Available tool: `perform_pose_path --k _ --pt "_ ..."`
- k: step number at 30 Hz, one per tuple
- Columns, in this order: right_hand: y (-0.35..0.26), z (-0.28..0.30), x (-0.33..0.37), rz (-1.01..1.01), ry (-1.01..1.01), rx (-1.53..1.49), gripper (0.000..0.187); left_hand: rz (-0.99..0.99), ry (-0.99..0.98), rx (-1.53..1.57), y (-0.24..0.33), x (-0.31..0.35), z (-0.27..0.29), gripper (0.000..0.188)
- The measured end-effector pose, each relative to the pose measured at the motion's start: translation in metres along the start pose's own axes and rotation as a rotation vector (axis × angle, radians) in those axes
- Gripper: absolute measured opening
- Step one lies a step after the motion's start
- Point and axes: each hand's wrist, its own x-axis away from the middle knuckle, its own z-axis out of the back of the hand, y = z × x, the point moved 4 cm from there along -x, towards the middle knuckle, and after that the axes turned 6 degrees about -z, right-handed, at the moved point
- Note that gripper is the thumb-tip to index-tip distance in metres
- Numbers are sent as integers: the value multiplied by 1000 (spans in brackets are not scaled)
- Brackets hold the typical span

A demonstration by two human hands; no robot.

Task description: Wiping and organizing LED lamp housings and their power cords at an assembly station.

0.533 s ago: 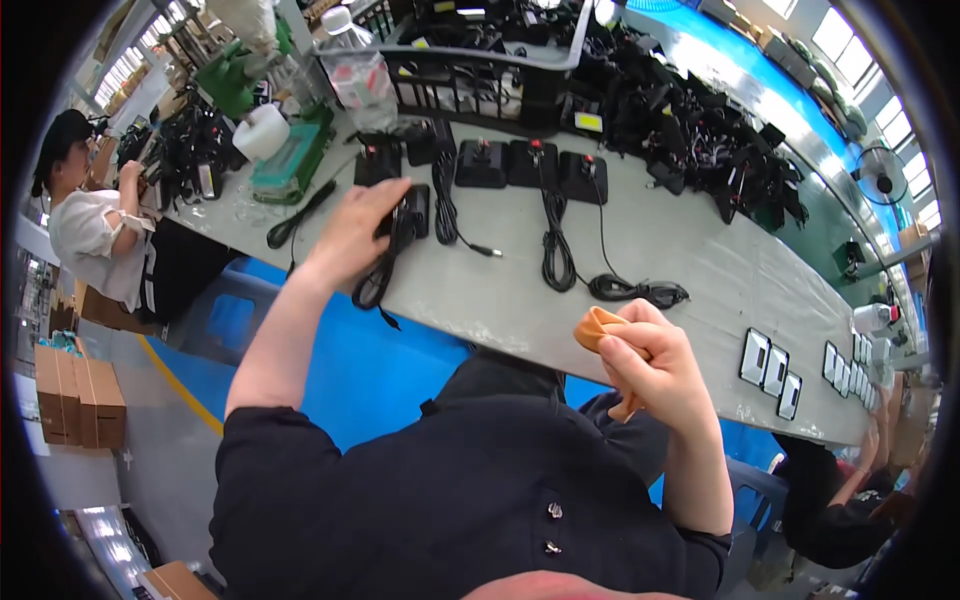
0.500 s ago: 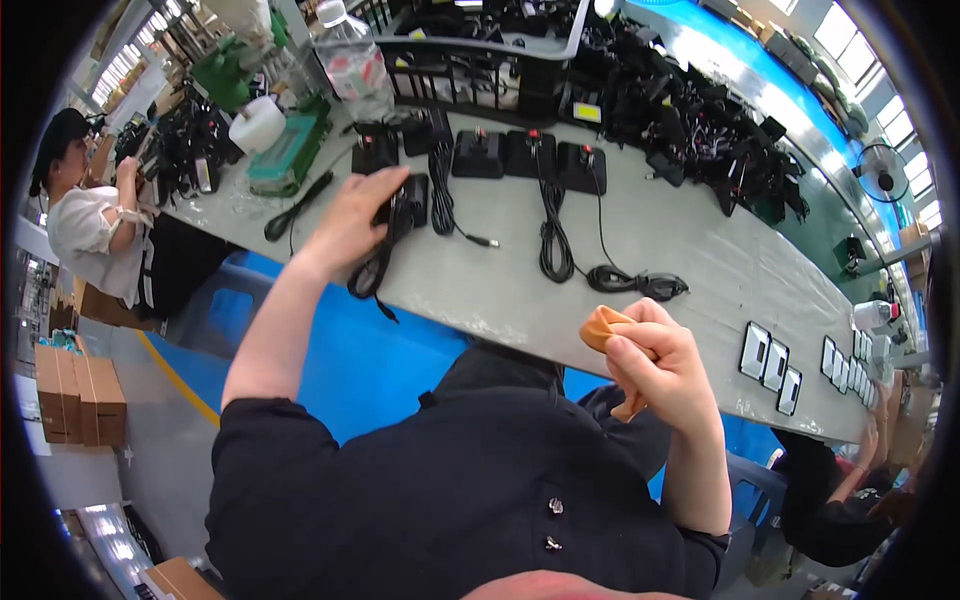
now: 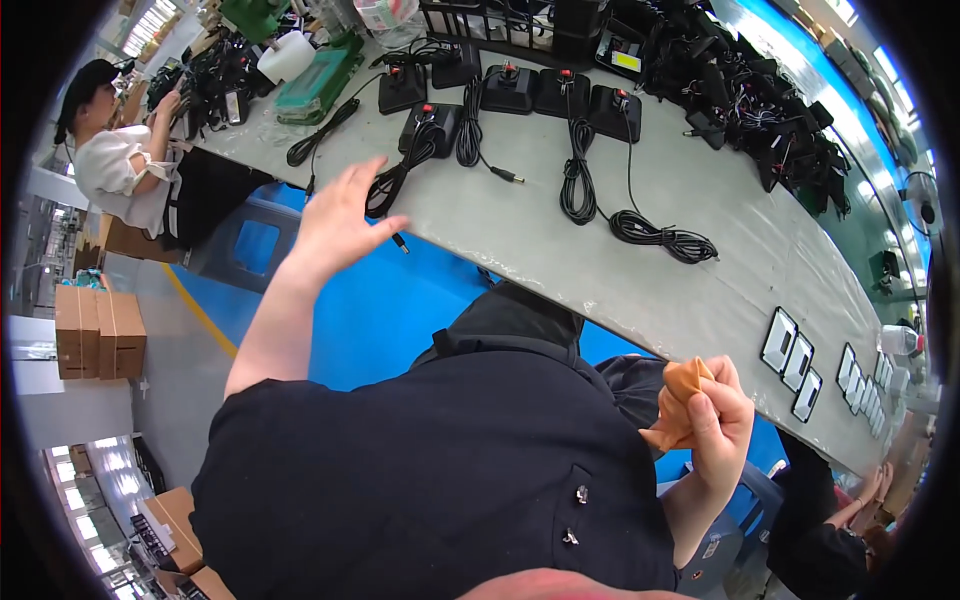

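Observation:
My left hand [image 3: 345,222] is in the air over the table's near edge, fingers spread and nothing in it. Just right of its fingertips rests a black boxy device [image 3: 436,128] with a red part on top. The device's bundled cable [image 3: 392,184] reaches the table edge, its plug hanging over. My right hand [image 3: 722,420] is closed around a crumpled tan-orange cloth [image 3: 684,382], held in front of the table's near edge at the right. Several similar black devices [image 3: 508,90] stand in a row behind, some with coiled cables [image 3: 577,185] trailing toward me.
A black crate [image 3: 490,32] stands at the back, beside a big heap of black cabled parts [image 3: 745,110]. Black-framed plates [image 3: 792,355] lie at the right. A green tray [image 3: 315,85] is at the far left. One person [image 3: 125,160] sits left; another person's hands [image 3: 877,485] show lower right.
My left hand has let go of the black device and drawn back from it, opening. My right hand has moved right and lower with the cloth. The whole view has shifted.

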Motion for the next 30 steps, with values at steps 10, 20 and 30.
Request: perform_pose_path --k 10,20,30 --pt "-6 0 11 121 -49 2 15 -342 205 -334 -31 -50 15 40" --pt "-16 35 24 22 220 100 20 -750 310 114 98 -213 119 62" --pt "-19 70 55 -30 608 -33 37 95 -432 -201 58 -420 37 115"
